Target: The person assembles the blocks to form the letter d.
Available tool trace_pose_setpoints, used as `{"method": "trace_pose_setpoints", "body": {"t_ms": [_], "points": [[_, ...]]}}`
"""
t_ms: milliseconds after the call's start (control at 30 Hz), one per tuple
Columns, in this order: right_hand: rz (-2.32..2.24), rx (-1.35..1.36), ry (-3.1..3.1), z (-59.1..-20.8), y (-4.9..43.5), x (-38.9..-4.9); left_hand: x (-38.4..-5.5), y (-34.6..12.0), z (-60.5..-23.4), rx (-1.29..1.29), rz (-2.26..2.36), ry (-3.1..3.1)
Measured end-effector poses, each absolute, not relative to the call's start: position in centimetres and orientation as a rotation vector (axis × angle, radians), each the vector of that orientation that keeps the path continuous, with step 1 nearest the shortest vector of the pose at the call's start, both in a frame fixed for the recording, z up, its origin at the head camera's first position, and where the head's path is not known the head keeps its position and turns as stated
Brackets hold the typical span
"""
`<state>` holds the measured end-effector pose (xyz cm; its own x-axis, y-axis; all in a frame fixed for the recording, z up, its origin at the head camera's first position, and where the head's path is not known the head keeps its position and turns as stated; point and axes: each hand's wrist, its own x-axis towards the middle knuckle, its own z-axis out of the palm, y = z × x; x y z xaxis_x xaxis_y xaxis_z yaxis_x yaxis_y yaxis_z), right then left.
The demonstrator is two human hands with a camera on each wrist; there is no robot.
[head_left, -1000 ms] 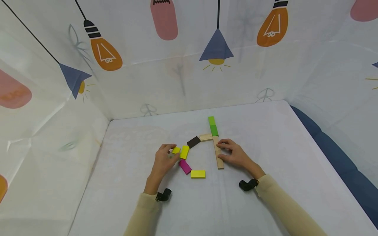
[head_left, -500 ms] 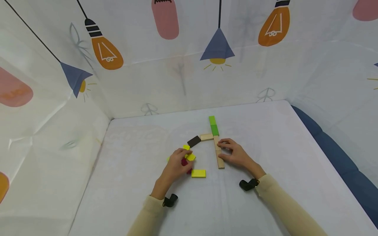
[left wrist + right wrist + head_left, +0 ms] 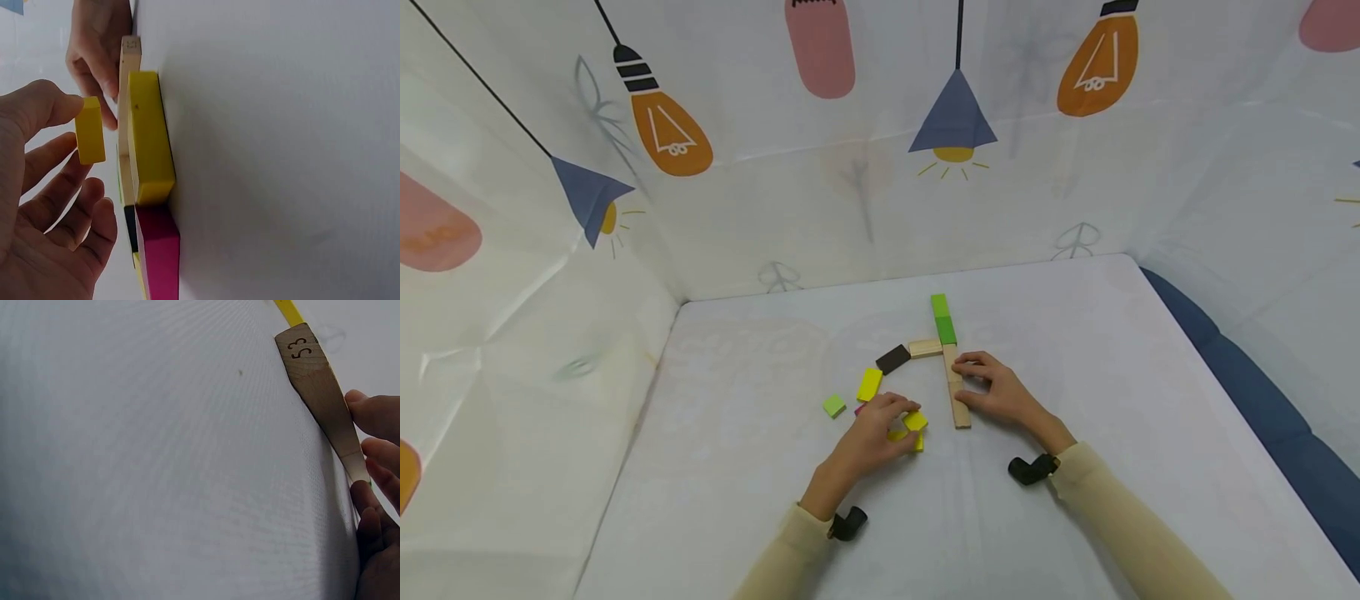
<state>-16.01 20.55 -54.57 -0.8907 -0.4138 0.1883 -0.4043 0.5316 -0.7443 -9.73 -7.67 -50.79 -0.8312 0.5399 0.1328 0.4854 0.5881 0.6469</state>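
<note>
My left hand (image 3: pixel 867 437) pinches a small yellow block (image 3: pixel 90 130) between thumb and fingertips, above the table. Below it lies a longer yellow block (image 3: pixel 149 137), end to end with a magenta block (image 3: pixel 160 250) that the hand mostly hides in the head view. My right hand (image 3: pixel 1000 393) rests its thumb and fingertips against the right side of two plain wooden blocks (image 3: pixel 961 408) laid in line. Above these, two green blocks (image 3: pixel 943 321) continue the line. A wooden block (image 3: pixel 925 348), a dark brown block (image 3: pixel 892 359) and another yellow block (image 3: pixel 869 384) curve leftward.
A small light green block (image 3: pixel 834 406) lies apart, left of the curve. White cloth covers the table (image 3: pixel 737 500). Patterned fabric walls (image 3: pixel 850 208) stand behind and beside it, and a dark blue seat (image 3: pixel 1247 383) shows past the right edge.
My left hand has carried the small yellow block right and toward me, from beside the upper yellow block to over the lower one, uncovering the light green block. The right hand stays in place.
</note>
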Motion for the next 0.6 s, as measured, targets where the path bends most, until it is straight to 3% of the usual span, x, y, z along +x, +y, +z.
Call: {"method": "trace_pose_setpoints", "body": {"t_ms": [600], "points": [[-1.339,-0.735,2.738,-54.8,20.5,-16.1,-8.9,-5.5,-51.9,1.031,0.857,2.754]]}}
